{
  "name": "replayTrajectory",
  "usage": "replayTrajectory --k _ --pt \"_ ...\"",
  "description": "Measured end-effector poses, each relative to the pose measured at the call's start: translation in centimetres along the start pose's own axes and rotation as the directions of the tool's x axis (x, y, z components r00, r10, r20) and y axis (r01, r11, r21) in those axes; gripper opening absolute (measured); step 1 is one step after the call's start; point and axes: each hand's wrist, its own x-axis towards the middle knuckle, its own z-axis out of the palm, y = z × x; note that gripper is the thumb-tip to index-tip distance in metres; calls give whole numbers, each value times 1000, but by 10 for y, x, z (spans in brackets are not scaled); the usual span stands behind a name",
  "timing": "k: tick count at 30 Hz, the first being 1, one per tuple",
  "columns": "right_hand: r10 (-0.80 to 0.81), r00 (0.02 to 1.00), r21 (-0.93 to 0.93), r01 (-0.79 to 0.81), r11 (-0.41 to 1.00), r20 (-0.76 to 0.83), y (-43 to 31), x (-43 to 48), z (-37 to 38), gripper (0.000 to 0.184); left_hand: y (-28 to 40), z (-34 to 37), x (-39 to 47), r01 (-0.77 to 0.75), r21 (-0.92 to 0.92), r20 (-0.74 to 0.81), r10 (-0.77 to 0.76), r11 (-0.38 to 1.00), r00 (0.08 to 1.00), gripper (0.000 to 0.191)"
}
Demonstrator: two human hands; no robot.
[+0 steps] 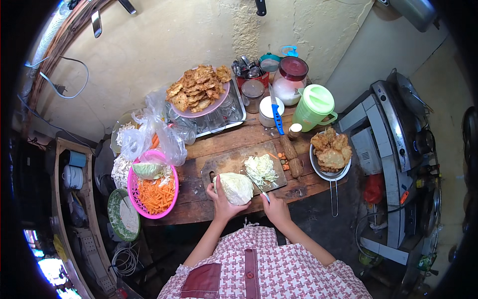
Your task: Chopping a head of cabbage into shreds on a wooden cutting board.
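My left hand [227, 203] grips a large piece of pale cabbage [234, 188] at the near edge of a worn wooden cutting board [220, 164]. My right hand [276, 210] is closed around the handle of a knife [264, 193], whose blade points towards the cabbage's right side. A heap of shredded cabbage [261, 170] lies on the board just beyond the blade. To the left, a pink plastic basket [131, 194] holds shredded carrot [156, 196] and another piece of cabbage [148, 170].
Brown tubers [291, 157] and carrot pieces lie right of the board. Beyond stand a blue-handled knife [277, 116] on a jar, a green pitcher [315, 106], and a plate of fritters [199, 89] over glasses. A strainer with fritters [331, 151] sits at the right edge.
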Motion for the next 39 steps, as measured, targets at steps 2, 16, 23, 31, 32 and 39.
replayTrajectory --k 2,16,23,31,32,39 --pt "-35 999 -39 36 999 20 -1 -7 -4 38 0 0 0 -10 16 2 10 1000 1000 139" --pt "-80 995 -128 87 988 60 -10 -9 -12 37 7 1 11 26 20 71 -28 999 997 138" --pt "-156 985 -136 166 977 79 -2 5 -7 39 6 0 16 69 -20 82 -67 997 994 131" --pt "-103 979 -114 124 986 174 -11 21 -8 38 5 1 14 81 -24 59 -80 996 995 127" --pt "-105 977 -123 129 984 184 -12 22 -7 38 4 1 14 85 -22 58 -83 996 995 127" --pt "-179 978 -108 190 976 104 3 30 13 34 6 -2 19 112 -1 87 -111 994 990 127"
